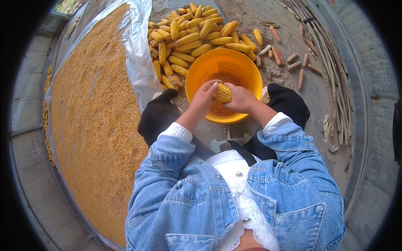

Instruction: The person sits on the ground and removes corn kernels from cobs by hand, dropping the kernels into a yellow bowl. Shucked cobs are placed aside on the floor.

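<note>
Between my two hands, over a yellow plastic bucket (224,56), is an ear of dried yellow corn (223,93). My left hand (204,94) grips its left end, with thumb and fingers against the kernels. My right hand (243,98) is closed around its right side. Loose orange-brown corn kernels (220,108) lie in the bottom of the bucket, partly hidden by the hands. The bucket stands on the floor between my knees. Just behind it is a heap of unshelled corn ears (188,38).
Shelled kernels (100,125) cover a wide sheet on the left, edged by white plastic sheeting (138,56). Several bare corn cobs (293,65) lie on the floor at the right. Beyond them runs a bundle of long thin sticks (329,69) beside a wall.
</note>
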A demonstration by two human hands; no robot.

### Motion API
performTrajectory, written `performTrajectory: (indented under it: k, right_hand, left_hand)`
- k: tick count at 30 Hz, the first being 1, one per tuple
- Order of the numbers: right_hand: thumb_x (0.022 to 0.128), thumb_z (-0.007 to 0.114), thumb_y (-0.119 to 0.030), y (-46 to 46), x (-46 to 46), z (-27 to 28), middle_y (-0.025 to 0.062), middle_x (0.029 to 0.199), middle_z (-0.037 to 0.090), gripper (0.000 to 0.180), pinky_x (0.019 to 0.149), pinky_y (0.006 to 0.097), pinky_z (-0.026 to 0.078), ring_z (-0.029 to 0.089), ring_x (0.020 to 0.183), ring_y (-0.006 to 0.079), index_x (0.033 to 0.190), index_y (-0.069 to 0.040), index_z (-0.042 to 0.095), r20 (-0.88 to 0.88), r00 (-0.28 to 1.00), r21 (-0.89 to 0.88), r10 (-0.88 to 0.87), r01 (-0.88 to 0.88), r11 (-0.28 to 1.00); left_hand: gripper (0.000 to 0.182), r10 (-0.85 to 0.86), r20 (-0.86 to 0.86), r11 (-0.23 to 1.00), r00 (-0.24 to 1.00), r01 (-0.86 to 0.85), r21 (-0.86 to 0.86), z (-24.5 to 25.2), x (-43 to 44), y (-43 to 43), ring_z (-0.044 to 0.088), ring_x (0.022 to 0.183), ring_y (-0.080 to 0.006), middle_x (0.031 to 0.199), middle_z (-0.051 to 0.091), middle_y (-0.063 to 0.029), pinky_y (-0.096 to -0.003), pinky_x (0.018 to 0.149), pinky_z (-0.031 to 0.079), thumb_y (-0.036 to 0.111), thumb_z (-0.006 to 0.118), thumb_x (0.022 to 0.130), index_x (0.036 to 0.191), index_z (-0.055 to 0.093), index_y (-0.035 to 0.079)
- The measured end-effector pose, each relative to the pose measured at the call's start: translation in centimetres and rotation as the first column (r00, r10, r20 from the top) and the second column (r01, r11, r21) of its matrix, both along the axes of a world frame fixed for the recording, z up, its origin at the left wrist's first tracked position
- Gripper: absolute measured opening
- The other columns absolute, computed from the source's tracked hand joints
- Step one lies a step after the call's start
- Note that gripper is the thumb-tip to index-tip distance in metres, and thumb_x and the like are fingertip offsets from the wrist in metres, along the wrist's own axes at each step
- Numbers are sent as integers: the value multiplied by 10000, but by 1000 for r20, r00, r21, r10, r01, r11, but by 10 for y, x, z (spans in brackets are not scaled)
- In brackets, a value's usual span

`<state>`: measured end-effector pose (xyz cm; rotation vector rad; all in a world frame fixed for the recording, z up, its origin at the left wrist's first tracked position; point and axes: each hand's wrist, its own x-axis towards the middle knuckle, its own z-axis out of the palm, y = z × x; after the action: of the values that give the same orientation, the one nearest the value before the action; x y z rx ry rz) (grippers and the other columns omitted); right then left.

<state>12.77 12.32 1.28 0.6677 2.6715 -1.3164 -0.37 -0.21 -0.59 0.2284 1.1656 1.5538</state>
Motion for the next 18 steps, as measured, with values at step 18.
performTrajectory:
  k: [18]
  right_hand:
    - [716,687,-268,-10,-2,8,265,1100,630,784,909,399,478,621,1028,388,1395,-31,374,-47,999,-216,-13,3,976]
  left_hand:
    - [358,24,79,987,997,-36,158,-10,-1,1,507,1165,-210,1237,528,-104,-341,1027,397,243,381,1042,1304,471,15]
